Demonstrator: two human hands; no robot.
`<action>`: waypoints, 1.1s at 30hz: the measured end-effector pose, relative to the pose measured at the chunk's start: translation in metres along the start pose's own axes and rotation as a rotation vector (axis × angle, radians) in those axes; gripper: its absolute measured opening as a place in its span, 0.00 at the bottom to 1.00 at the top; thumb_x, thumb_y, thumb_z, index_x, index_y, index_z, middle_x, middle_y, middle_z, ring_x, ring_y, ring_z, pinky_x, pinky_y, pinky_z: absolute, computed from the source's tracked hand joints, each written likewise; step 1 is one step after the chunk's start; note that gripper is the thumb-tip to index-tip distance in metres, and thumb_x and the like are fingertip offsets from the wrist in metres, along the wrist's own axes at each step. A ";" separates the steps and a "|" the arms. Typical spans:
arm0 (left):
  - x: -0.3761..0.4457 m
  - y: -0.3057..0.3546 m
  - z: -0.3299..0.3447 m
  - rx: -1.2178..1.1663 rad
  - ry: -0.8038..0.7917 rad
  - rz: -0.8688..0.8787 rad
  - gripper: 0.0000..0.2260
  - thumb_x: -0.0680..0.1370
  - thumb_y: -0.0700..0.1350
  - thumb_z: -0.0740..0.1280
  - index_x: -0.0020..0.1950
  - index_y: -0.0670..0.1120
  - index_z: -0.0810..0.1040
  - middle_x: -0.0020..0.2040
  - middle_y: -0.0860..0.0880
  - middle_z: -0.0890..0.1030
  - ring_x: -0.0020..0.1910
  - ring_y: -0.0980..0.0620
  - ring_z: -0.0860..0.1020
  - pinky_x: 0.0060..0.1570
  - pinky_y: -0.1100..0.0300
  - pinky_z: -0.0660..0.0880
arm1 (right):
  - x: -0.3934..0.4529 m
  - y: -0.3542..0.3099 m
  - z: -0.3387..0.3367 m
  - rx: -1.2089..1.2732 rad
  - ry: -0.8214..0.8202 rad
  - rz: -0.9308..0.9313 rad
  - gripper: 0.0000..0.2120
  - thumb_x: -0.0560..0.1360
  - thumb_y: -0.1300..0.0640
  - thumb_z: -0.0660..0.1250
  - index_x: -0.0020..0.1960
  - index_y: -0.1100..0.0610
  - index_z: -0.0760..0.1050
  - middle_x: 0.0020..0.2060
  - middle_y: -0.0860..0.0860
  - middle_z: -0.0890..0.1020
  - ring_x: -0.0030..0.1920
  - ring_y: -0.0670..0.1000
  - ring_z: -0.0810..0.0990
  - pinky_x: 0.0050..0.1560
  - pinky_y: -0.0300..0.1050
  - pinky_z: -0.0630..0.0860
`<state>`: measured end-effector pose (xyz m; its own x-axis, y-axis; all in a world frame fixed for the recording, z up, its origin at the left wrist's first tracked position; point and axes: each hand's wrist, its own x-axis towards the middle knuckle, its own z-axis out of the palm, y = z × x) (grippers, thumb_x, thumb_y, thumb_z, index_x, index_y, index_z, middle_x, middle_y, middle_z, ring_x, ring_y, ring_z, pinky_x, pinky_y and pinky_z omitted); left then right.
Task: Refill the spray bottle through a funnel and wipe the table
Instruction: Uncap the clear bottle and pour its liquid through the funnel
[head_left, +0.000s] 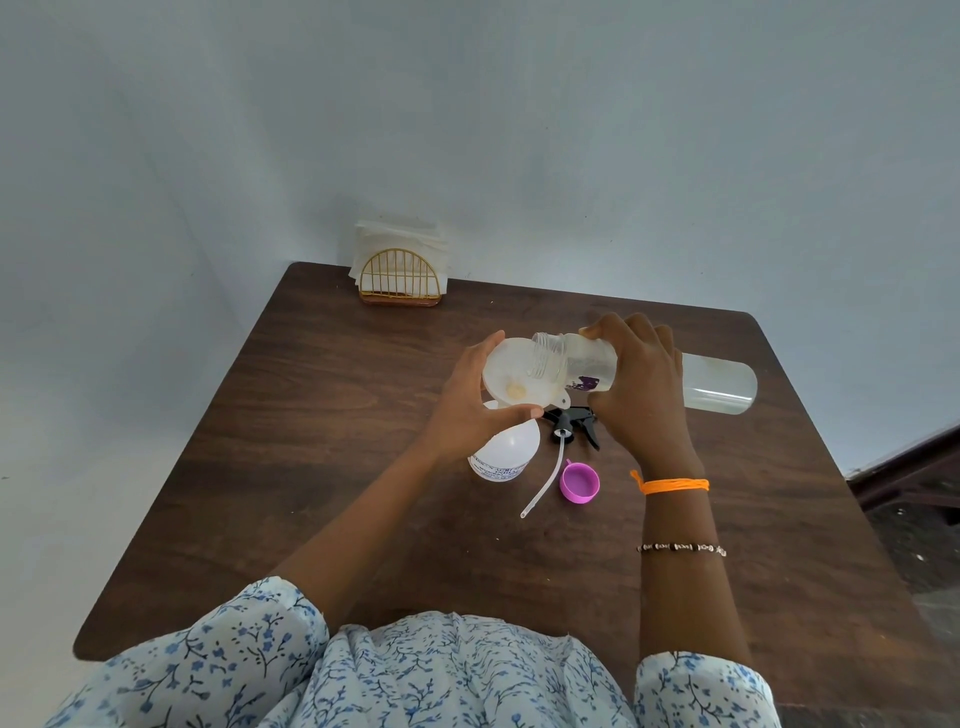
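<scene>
A white translucent spray bottle stands mid-table with a white funnel set in its neck. My left hand grips the funnel's rim. My right hand holds a clear refill bottle tipped on its side, its open threaded mouth over the funnel bowl. The black spray head with its clear dip tube lies on the table just right of the spray bottle. A purple cap lies beside the tube, open side up.
A gold wire napkin holder with white napkins stands at the dark wooden table's far left corner, against the pale wall. Dark furniture shows at the right beyond the table's edge.
</scene>
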<state>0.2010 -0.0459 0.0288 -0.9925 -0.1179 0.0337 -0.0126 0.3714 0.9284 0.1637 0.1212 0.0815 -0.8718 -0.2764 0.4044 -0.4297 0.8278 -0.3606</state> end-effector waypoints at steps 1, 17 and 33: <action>0.000 0.000 0.000 -0.007 -0.002 -0.002 0.39 0.68 0.48 0.76 0.73 0.52 0.57 0.72 0.50 0.62 0.63 0.59 0.62 0.55 0.67 0.67 | 0.000 0.000 -0.001 0.004 -0.005 0.002 0.24 0.61 0.66 0.76 0.55 0.56 0.75 0.50 0.55 0.76 0.51 0.55 0.69 0.50 0.43 0.62; 0.001 0.000 0.001 0.010 0.001 -0.002 0.40 0.68 0.49 0.75 0.73 0.53 0.57 0.72 0.51 0.61 0.63 0.59 0.61 0.54 0.67 0.66 | 0.000 -0.002 -0.003 -0.001 -0.033 0.009 0.25 0.62 0.65 0.76 0.56 0.56 0.74 0.53 0.56 0.76 0.54 0.57 0.69 0.53 0.43 0.61; -0.001 0.001 -0.001 0.014 -0.003 0.002 0.40 0.68 0.48 0.76 0.73 0.52 0.57 0.72 0.51 0.61 0.64 0.58 0.62 0.55 0.66 0.66 | 0.000 -0.001 -0.003 -0.008 -0.024 0.003 0.25 0.60 0.67 0.74 0.56 0.55 0.74 0.51 0.55 0.75 0.53 0.56 0.69 0.50 0.43 0.61</action>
<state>0.2016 -0.0462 0.0299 -0.9929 -0.1142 0.0341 -0.0125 0.3843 0.9231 0.1649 0.1218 0.0844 -0.8784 -0.2855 0.3832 -0.4255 0.8324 -0.3550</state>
